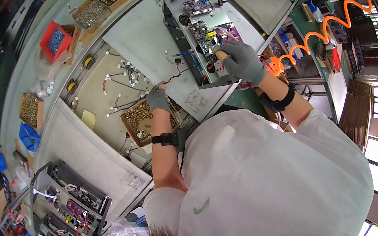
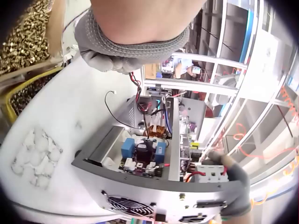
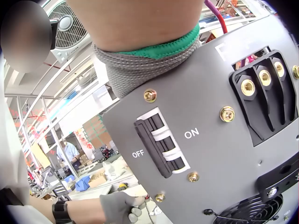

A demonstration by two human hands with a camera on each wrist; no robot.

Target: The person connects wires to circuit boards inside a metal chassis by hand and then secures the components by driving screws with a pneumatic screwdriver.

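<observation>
The right hand (image 1: 241, 61) grips the switch (image 1: 221, 69) at the near end of the chassis (image 1: 214, 17), whose length runs away ahead, while the left hand (image 1: 158, 98), well apart, curls by the screw box (image 1: 125, 121); I cannot tell whether it holds anything.

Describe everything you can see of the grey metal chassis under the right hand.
The grey metal chassis is an open-topped box lying flat on a white pad. Inside sit circuit boards, a copper coil and red and black wires. Its near end panel carries an ON/OFF switch, brass screws, three terminals and a fan grille. The right hand reaches inside, fingers gripping the white switch block.
</observation>
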